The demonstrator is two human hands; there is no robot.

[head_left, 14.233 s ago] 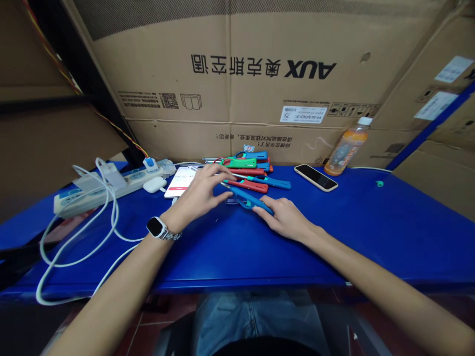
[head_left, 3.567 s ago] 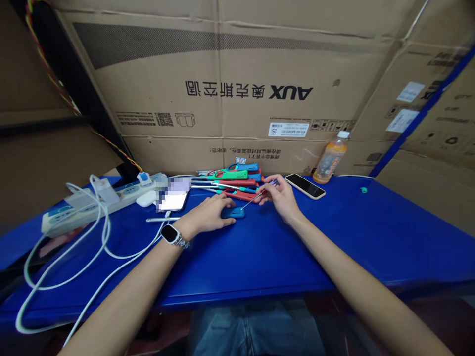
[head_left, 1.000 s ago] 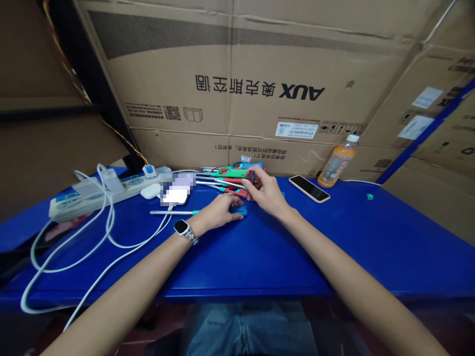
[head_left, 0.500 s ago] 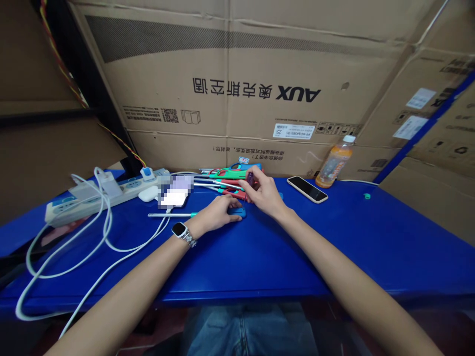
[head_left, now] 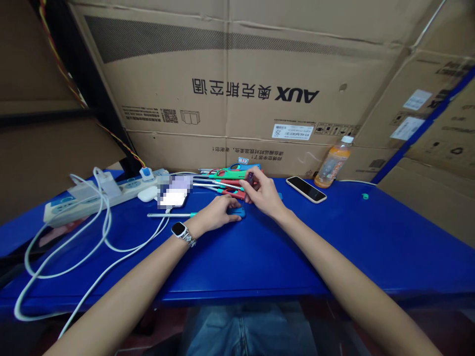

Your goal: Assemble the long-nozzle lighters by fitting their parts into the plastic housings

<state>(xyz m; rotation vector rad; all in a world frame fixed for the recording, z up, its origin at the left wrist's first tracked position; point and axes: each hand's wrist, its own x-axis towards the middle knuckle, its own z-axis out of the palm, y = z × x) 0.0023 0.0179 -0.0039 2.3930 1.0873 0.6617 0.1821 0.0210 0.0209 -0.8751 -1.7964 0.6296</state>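
Observation:
My left hand [head_left: 217, 213], with a watch on the wrist, lies over a blue long-nosed lighter [head_left: 237, 213] on the blue table [head_left: 260, 247] and presses it down; the lighter's metal tube [head_left: 168, 215] sticks out to the left. My right hand [head_left: 261, 194] is closed in a pinch on a small screwdriver with a dark purple handle [head_left: 251, 177], held upright over the lighter's body. Just behind both hands lies a pile of several red, green and blue lighters [head_left: 228, 175].
A white power strip [head_left: 100, 193] with looping white cables [head_left: 74, 247] and a white earbud case [head_left: 147, 193] sit at the left. A phone with a lit screen [head_left: 172, 195], a dark phone [head_left: 306, 189] and an orange drink bottle [head_left: 331, 163] stand before big cardboard boxes [head_left: 241, 84].
Over the last second both hands stay almost still on the lighter and the screwdriver. Much earlier, my right hand held the screwdriver slanted, and before that both hands lay on the blue lighter.

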